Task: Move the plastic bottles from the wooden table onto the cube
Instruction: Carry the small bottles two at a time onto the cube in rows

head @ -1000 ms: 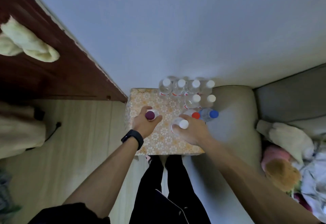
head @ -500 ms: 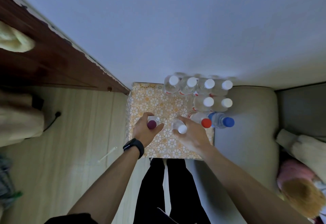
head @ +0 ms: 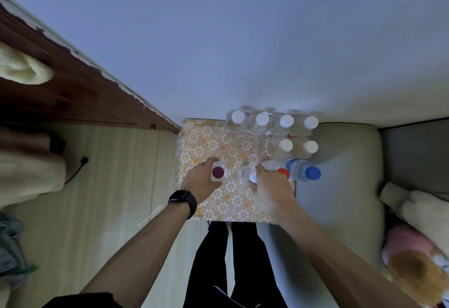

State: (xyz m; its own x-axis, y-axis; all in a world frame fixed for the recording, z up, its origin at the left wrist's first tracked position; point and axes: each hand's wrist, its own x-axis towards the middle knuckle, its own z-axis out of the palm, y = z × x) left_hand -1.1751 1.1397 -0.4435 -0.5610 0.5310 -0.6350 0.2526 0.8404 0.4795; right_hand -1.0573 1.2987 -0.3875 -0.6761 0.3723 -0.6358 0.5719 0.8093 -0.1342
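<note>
Over the patterned cube (head: 206, 142), right below us, we're holding two plastic bottles at once. Our left hand (head: 201, 181), the one wearing the black watch (head: 183, 199), is wrapping its grip round the purple-capped bottle (head: 218, 172), and we're looking straight down on the cap, so it's sitting upright. Our right hand (head: 272, 191) is closing its grip on a clear bottle (head: 244, 174) just beside it. That one's blurry, its white cap is half hidden behind the fingers, and it's looking a bit tilted. We honestly can't tell whether either bottle's base is touching the cube top or hanging just above it. Behind them, six white-capped bottles (head: 279, 123) are standing packed together on the far right part of the cube, four lining up along the wall and two more sitting in front of the right-hand pair. A red-capped bottle (head: 281, 173) and a blue-capped bottle (head: 303, 170) are sitting side by side at the cube's right edge, with the red one right against our right hand. Off to the left, the wooden table (head: 60, 89) is running along the wall, with a pale yellow towel (head: 21, 67) lying on it. Down on the light wood floor (head: 116, 186) a dark cable (head: 77, 169) is trailing, a grey cushion (head: 345, 186) is sitting right of the cube, and our black trousers (head: 218, 259) are showing below.
</note>
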